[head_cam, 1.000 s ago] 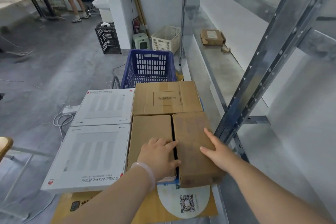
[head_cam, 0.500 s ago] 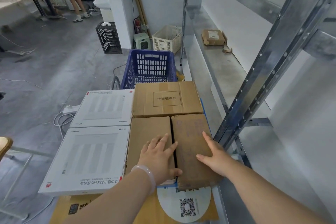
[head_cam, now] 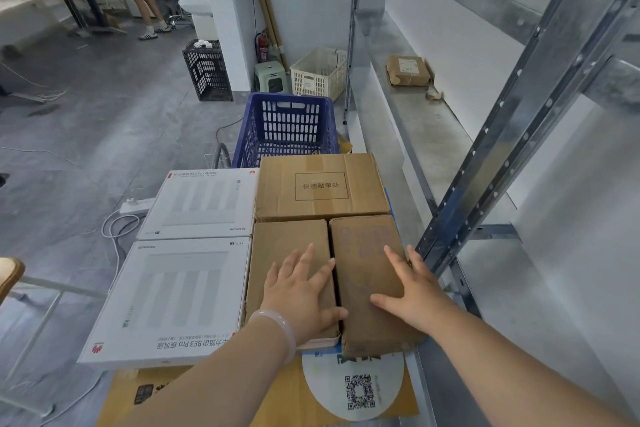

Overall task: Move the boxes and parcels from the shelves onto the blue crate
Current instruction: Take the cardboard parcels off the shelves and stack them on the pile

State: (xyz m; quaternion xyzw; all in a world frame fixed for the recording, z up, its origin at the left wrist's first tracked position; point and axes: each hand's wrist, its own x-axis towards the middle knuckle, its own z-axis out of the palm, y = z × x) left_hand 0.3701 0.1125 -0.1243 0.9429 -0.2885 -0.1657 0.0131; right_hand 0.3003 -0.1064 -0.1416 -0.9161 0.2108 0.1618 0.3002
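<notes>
A stack of parcels lies in front of me beside the metal shelf. My left hand (head_cam: 301, 295) lies flat, fingers spread, on a small brown box (head_cam: 287, 253). My right hand (head_cam: 412, 291) rests flat on the darker brown box (head_cam: 367, 253) beside it, fingers along its right edge. Behind them sits a larger brown box (head_cam: 322, 185) with a printed label frame. Two white flat boxes (head_cam: 204, 203) (head_cam: 173, 295) lie to the left. The blue crate (head_cam: 287, 126) stands behind the stack. One brown parcel (head_cam: 408, 70) lies on the shelf (head_cam: 426, 128).
A cream basket (head_cam: 318, 73), a green stool (head_cam: 272, 76) and a black crate (head_cam: 207, 69) stand by the pillar. The shelf's slanted steel upright (head_cam: 519, 107) rises at my right. A white cable and power strip (head_cam: 133, 206) lie on the floor. A person stands far back left.
Both hands have slid forward along the two small brown boxes, pushing the darker one up against the larger box. The camera has come closer.
</notes>
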